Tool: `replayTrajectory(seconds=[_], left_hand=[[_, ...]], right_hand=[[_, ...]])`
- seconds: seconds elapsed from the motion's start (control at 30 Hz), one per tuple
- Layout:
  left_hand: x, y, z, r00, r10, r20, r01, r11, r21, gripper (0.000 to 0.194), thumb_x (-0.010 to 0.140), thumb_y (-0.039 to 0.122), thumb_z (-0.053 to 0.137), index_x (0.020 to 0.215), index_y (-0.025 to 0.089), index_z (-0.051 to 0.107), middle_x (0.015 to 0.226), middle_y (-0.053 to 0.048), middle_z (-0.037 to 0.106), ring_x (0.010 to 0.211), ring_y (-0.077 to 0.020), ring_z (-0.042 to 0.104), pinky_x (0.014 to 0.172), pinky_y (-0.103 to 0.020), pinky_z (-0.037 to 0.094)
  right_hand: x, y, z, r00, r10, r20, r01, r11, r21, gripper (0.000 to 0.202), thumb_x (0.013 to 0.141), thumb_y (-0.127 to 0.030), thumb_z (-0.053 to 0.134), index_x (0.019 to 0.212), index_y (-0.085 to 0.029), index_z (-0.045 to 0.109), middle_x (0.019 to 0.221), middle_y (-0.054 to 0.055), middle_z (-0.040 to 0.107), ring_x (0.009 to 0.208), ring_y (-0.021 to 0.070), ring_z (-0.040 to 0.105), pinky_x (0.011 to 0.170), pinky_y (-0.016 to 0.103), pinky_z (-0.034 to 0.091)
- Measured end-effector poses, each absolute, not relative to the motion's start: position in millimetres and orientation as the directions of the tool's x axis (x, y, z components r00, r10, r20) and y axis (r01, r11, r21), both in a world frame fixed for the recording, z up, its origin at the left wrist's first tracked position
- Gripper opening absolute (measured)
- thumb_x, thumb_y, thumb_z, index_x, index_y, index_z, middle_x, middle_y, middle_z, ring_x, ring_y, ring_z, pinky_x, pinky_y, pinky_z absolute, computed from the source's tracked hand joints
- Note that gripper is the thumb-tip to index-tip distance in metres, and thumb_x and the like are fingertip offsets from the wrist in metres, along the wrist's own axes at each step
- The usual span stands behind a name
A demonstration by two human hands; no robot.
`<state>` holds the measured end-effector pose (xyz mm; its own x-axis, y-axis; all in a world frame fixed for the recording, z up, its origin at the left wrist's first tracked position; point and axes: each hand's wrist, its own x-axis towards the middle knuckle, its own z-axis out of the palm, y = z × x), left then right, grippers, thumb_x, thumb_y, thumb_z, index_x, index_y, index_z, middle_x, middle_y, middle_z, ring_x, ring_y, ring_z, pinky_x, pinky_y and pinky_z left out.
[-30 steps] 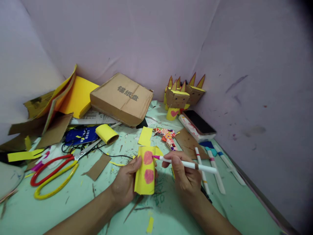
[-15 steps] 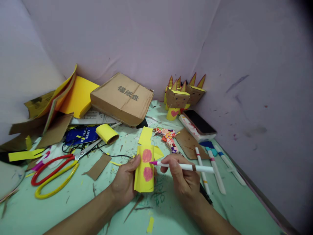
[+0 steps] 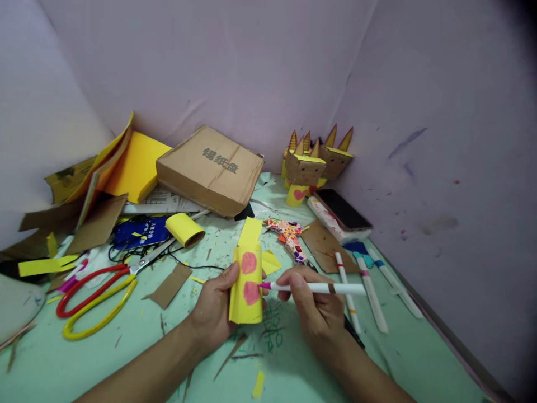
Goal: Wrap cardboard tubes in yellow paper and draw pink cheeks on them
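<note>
My left hand [image 3: 213,305] grips a yellow paper-covered tube [image 3: 246,305] that bears two pink circles, one above the other. My right hand [image 3: 312,305] holds a white marker [image 3: 323,288] with a pink tip. The tip touches the right edge of the lower pink circle. Both hands hover just above the green table [image 3: 104,358], near its front middle.
Red and yellow scissors [image 3: 94,294] lie at the left. Another yellow tube [image 3: 184,229], a cardboard box [image 3: 210,168], yellow sheets [image 3: 134,165], cardboard figures [image 3: 312,165], a phone [image 3: 342,210], a patterned glue gun [image 3: 289,235] and loose markers [image 3: 369,285] surround the hands. Purple walls close in behind and at right.
The marker tip has dropped from the upper pink circle to the lower one. The tube has shifted slightly up and away in my left hand.
</note>
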<state>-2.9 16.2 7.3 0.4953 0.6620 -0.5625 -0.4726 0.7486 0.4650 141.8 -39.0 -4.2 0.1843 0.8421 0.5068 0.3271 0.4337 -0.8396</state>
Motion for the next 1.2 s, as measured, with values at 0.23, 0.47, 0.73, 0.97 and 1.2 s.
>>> replayTrajectory(seconds=[0.23,0.47,0.73,0.97,1.2], left_hand=[[-3.4,17.0,4.0,0.523,0.650,-0.551,-0.476,0.759,0.444,0.037,0.091,0.033,0.039,0.087,0.005,0.063,0.067,-0.010,0.067,0.058,-0.0177,0.061,0.056,-0.027,0.045],[-4.6,17.0,4.8,0.568,0.644,-0.513,-0.444,0.764,0.468,0.043,0.091,0.035,0.036,0.090,0.003,0.064,0.066,-0.013,0.068,0.065,-0.0234,0.064,0.052,-0.028,0.042],[-4.4,16.9,3.8,0.578,0.642,-0.503,-0.431,0.764,0.479,0.044,0.092,0.036,0.034,0.088,0.003,0.064,0.060,-0.011,0.066,0.055,-0.0194,0.061,0.053,-0.027,0.043],[-3.6,18.0,4.5,0.551,0.646,-0.528,-0.433,0.762,0.481,0.045,0.092,0.036,0.033,0.085,0.005,0.065,0.060,-0.010,0.066,0.057,-0.0194,0.063,0.053,-0.026,0.045],[-3.2,16.9,3.1,0.551,0.665,-0.504,-0.451,0.745,0.491,0.039,0.091,0.034,0.036,0.088,0.007,0.063,0.066,-0.011,0.067,0.061,-0.0196,0.063,0.053,-0.026,0.046]], right_hand=[[139.0,-40.1,1.9,0.109,0.852,0.512,0.317,0.458,-0.831,0.028,0.090,-0.024,0.043,0.071,-0.018,0.062,0.057,0.000,0.060,0.051,0.0123,0.056,0.048,0.023,0.042],[138.4,-38.8,1.4,0.138,0.857,0.496,0.282,0.446,-0.850,0.029,0.090,-0.024,0.044,0.069,-0.017,0.064,0.053,-0.001,0.060,0.046,0.0113,0.055,0.044,0.021,0.041],[138.5,-37.7,0.7,0.138,0.856,0.498,0.280,0.448,-0.849,0.028,0.089,-0.023,0.045,0.069,-0.017,0.064,0.053,-0.001,0.059,0.047,0.0112,0.055,0.045,0.021,0.041],[139.6,-38.7,-0.6,0.151,0.865,0.479,0.286,0.426,-0.859,0.027,0.089,-0.022,0.045,0.069,-0.018,0.064,0.052,-0.002,0.057,0.047,0.0095,0.054,0.045,0.018,0.040],[138.6,-38.3,-0.8,0.139,0.850,0.509,0.236,0.471,-0.850,0.026,0.089,-0.020,0.046,0.070,-0.018,0.063,0.054,-0.003,0.058,0.048,0.0090,0.054,0.046,0.018,0.040]])
